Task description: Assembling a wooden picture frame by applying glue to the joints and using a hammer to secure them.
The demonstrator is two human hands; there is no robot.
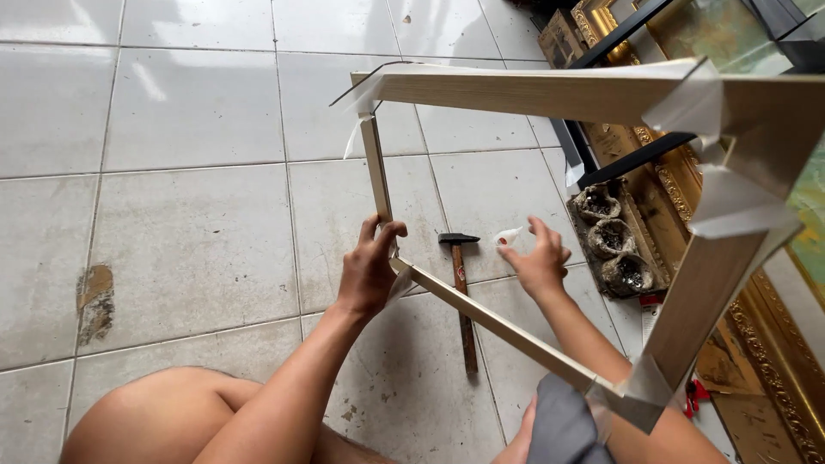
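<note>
Left hand (pixel 371 262) grips frame (pixel 524 90) at far corner joint, frame held tilted above tiled floor (pixel 189 223). Right hand (pixel 537 258) open, fingers spread, beyond rail, touching nothing. Hammer (pixel 462 292) lies on floor beneath; gilt frames (pixel 773 361) right.

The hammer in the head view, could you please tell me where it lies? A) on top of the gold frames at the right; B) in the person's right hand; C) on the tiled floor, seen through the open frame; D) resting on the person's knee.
C: the hammer lies flat on the tiled floor, seen through the pale wooden frame; the left hand grips a frame corner and the right hand holds no hammer.
</note>
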